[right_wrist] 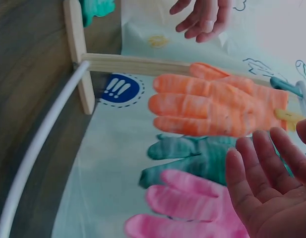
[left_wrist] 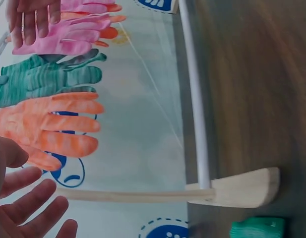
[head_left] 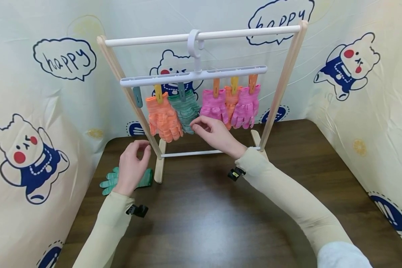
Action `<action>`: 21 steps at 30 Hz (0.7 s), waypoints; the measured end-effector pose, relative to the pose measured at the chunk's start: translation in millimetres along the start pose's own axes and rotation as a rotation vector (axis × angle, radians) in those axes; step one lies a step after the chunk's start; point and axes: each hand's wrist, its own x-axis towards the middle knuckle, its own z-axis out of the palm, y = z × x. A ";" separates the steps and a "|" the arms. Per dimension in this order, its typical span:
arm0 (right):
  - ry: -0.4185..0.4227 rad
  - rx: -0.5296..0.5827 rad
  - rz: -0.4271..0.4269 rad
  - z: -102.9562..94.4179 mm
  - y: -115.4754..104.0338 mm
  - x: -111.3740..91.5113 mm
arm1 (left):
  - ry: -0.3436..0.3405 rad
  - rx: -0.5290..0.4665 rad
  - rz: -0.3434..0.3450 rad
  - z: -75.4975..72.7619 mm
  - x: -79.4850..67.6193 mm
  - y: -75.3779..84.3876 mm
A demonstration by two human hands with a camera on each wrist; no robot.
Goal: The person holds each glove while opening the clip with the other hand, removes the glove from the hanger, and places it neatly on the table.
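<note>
My right hand [head_left: 217, 136], empty with fingers loosely bent, is in front of the hanging green glove [head_left: 186, 115]. My left hand [head_left: 132, 165] is raised over a second green glove [head_left: 110, 180] lying on the table; its fingers are relaxed and hold nothing. Left of the hanging green glove is an orange glove [right_wrist: 207, 101], held by a yellow clip [head_left: 158, 93]. To the right hang a pink glove [head_left: 213, 104], another orange glove [head_left: 231, 102] partly covered, and another pink glove [head_left: 247, 106]. A teal clip [head_left: 138, 97] at the hanger's left end carries no glove.
The white hanger [head_left: 160, 79] hooks over the top bar [head_left: 147, 40] of a wooden rack. The rack's left post [head_left: 145, 124] stands between the left hand and the gloves. A lower white bar [left_wrist: 195, 99] joins the feet on the brown table [head_left: 201, 223]. Printed cloth [head_left: 67, 111] surrounds it.
</note>
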 end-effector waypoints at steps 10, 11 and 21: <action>-0.006 -0.009 -0.036 1.5 -19.6 15.1 | 0.078 -0.093 0.032 -3.3 21.6 8.6; -0.009 -0.012 -0.039 1.6 -21.5 16.9 | 0.084 -0.103 0.027 -4.0 22.9 9.0; -0.012 -0.010 -0.062 1.9 -38.3 32.0 | 0.078 -0.206 -0.060 -9.5 41.0 14.1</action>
